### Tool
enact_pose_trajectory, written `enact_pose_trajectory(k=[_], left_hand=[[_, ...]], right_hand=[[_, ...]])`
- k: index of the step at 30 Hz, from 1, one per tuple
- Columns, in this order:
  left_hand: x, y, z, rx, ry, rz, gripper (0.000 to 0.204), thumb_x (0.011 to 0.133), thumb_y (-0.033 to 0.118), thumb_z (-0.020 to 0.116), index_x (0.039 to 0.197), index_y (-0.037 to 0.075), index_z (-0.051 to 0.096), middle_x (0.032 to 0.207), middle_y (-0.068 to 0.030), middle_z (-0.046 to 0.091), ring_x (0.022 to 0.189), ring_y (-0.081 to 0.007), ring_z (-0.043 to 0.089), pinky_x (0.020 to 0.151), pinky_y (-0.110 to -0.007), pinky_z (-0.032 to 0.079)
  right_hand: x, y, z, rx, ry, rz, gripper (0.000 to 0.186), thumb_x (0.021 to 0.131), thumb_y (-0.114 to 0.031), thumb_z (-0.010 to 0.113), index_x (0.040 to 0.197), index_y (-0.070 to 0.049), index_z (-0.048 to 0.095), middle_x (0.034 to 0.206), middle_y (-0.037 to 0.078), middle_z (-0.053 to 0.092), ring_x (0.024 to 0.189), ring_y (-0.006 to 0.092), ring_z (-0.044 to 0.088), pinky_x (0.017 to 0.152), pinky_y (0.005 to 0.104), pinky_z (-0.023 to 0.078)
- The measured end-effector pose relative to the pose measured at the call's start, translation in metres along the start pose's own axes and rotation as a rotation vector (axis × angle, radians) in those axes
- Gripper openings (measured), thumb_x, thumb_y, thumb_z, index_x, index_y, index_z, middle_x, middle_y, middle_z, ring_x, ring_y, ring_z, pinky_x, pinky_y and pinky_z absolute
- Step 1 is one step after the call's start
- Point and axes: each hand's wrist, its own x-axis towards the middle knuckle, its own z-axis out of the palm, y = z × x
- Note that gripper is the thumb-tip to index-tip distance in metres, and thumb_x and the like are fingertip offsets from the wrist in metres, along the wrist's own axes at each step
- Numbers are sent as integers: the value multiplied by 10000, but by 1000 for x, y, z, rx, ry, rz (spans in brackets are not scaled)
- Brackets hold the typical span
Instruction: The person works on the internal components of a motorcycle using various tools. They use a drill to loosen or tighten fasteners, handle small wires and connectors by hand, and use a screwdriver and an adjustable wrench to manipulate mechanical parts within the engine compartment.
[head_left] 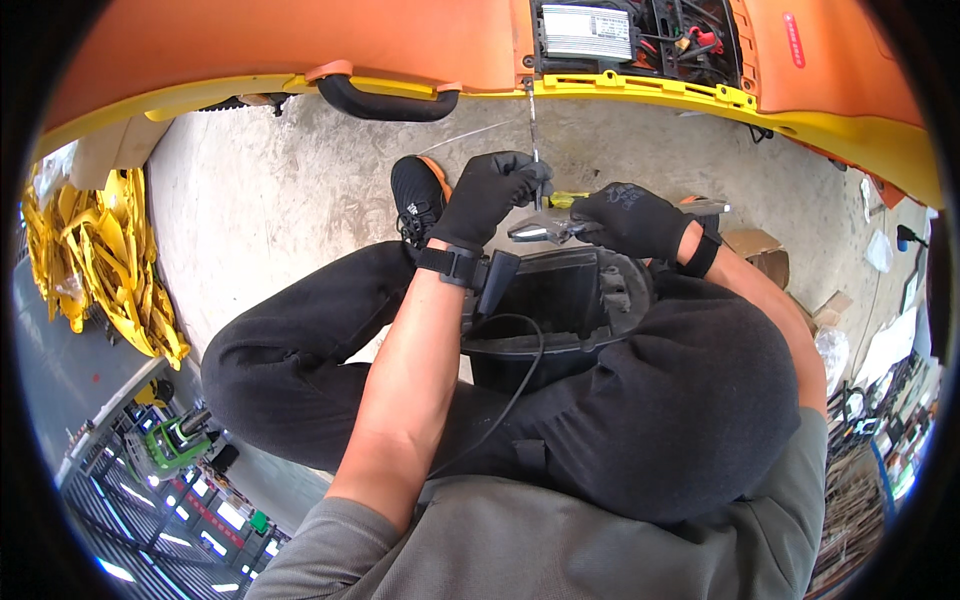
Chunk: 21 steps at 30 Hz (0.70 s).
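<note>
My left hand (492, 196), in a black glove, is closed with its fingertips pinched on a thin grey cable (534, 130). The cable runs straight up from those fingers to the lower edge of an orange and yellow body panel (400, 40). My right hand (632, 220), gloved too, is wrapped around silver pliers (540, 231). Their jaws point left, just below the left fingertips and close to the cable's lower end. Beyond the jaws shows a yellow handle (567, 199), partly hidden by the right hand. Below both hands, a black plastic tub (560, 345) sits between my legs.
An open bay in the panel holds a silver finned box (588, 32) and wiring (705, 40). A black grab handle (390, 102) juts from the panel's lower edge. Yellow parts (110, 260) are heaped at left; cardboard (757, 255) lies on the right.
</note>
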Motion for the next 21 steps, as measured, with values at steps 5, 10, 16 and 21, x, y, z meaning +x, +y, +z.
enact_pose_trajectory(k=[5, 10, 16, 21], left_hand=[[1, 0, -2, 7, -6, 0, 235, 904, 203, 619, 992, -3, 689, 816, -37, 686, 674, -60, 544, 629, -213, 439], [1, 2, 1, -10, 3, -38, 236, 908, 206, 614, 993, -1, 689, 822, -34, 686, 672, -62, 544, 630, -214, 443], [0, 0, 0, -27, -1, -38, 233, 909, 216, 617, 985, 9, 689, 826, -24, 682, 659, -60, 537, 622, -209, 439], [-3, 4, -1, 0, -2, -18, 232, 907, 237, 626, 975, 23, 685, 818, -18, 677, 647, -51, 526, 606, -205, 429]], right_hand=[[0, 3, 2, 38, 50, 0, 290, 823, -205, 629, 1054, -30, 631, 952, 201, 650, 908, 387, 602, 800, 446, 474], [-3, 8, 7, 21, 107, -15, 286, 833, -205, 630, 1057, -28, 630, 957, 204, 649, 916, 386, 602, 802, 446, 473], [-2, 7, 6, 33, 90, 17, 284, 835, -207, 631, 1056, -29, 631, 954, 214, 646, 914, 395, 599, 802, 444, 471], [-5, 9, 4, 64, 40, -22, 282, 818, -226, 647, 1022, -32, 636, 953, 213, 641, 921, 391, 595, 795, 444, 467]])
